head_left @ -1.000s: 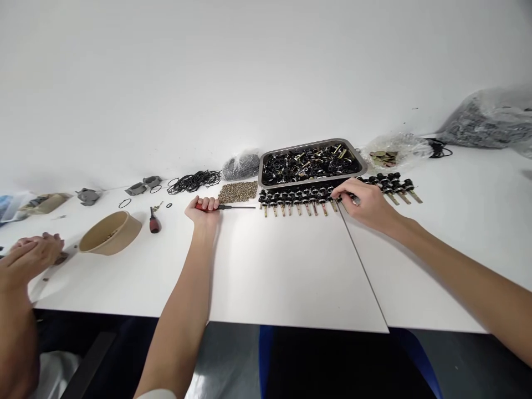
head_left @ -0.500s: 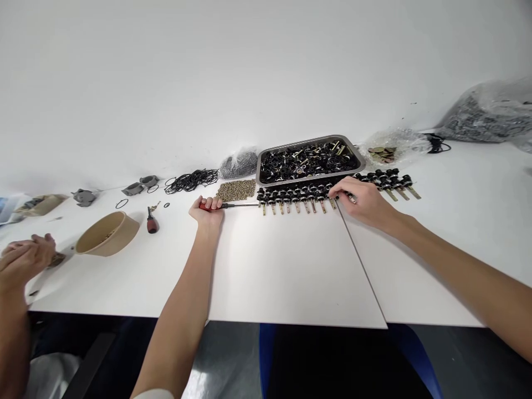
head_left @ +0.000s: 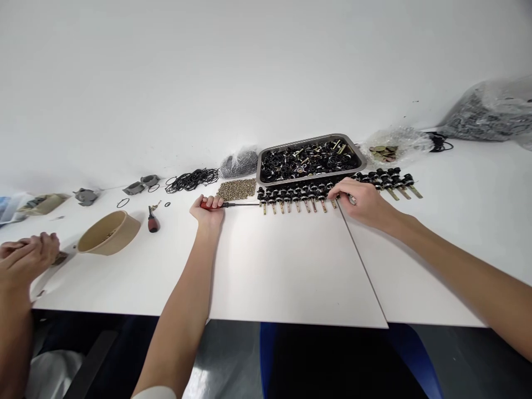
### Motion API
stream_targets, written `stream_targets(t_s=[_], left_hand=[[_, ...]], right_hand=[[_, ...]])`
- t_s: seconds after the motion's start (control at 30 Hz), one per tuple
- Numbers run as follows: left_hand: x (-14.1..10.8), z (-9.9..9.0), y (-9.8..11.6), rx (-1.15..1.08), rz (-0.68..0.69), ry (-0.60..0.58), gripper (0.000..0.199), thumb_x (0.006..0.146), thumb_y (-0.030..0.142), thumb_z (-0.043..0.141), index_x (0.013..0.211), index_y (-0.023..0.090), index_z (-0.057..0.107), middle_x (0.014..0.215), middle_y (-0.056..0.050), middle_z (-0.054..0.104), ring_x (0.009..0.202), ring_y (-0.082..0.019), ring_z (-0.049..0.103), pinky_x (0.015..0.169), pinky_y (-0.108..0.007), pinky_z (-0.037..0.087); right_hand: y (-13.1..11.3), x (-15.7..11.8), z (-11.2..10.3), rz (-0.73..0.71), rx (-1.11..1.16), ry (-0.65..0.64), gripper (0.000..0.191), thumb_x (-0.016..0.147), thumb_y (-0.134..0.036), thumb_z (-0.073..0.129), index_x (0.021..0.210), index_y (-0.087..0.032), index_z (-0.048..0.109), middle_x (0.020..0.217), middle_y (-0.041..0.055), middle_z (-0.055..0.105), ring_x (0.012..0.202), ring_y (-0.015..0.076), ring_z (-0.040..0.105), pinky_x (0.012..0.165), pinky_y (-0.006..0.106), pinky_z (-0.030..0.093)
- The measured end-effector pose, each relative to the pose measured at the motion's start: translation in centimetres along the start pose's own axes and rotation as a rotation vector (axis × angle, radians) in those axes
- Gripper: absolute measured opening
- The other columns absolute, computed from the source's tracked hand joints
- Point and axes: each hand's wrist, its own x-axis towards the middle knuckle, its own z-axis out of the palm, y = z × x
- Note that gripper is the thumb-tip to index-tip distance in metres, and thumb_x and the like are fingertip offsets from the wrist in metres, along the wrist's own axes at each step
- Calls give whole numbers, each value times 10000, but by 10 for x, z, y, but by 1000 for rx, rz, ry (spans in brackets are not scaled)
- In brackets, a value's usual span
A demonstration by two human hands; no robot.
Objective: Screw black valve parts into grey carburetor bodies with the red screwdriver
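My left hand (head_left: 209, 211) is wrapped round the red handle of a screwdriver (head_left: 243, 205). Its thin shaft points right and its tip reaches the left end of a row of small black parts (head_left: 298, 195) with brass-coloured strips, lined up on the white table. At the row's right end, my right hand (head_left: 358, 198) has its fingers pinched together, fingertips against the last part. A bit of something shiny shows by the fingers, too small to name. More such black parts (head_left: 388, 180) stand just right of that hand.
Behind the row lies a metal tray (head_left: 311, 180) heaped with black parts. A pile of brass pieces (head_left: 236, 189), black rings (head_left: 192, 180), a tan bowl (head_left: 128, 227) and another screwdriver (head_left: 152, 223) are to the left. A co-worker's hands (head_left: 31, 255) are at far left.
The co-worker's hands at far left have shifted slightly to the right. My own hands look nearly still, left on the screwdriver and right at the row's end.
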Motion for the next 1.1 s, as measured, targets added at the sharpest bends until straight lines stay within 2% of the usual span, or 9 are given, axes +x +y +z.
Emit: stream_targets(t_s=[0.23, 0.63, 1.1], left_hand=[[2, -3, 4, -17, 1, 8, 315, 844, 168, 427, 610, 221, 222, 457, 69, 189, 399, -91, 215, 453, -258, 236], [6, -10, 11, 6, 41, 17, 327, 869, 189, 428, 600, 217, 245, 474, 71, 203, 403, -86, 227, 472, -256, 251], [5, -8, 11, 22, 22, 14, 325, 862, 170, 431, 602, 217, 242, 469, 69, 202, 409, -90, 220, 466, -252, 255]], right_hand=[[-1, -1, -3, 41, -7, -37, 314, 791, -51, 407, 845, -234, 656, 906, 36, 691, 827, 182, 657, 736, 321, 495], [-1, -3, 1, 15, 11, -52, 274, 804, -89, 422, 787, -244, 647, 848, 20, 696, 780, 194, 661, 690, 314, 486], [-4, -2, 1, 27, -15, -129, 297, 836, -91, 407, 775, -233, 661, 860, 21, 720, 779, 180, 674, 707, 312, 523]])
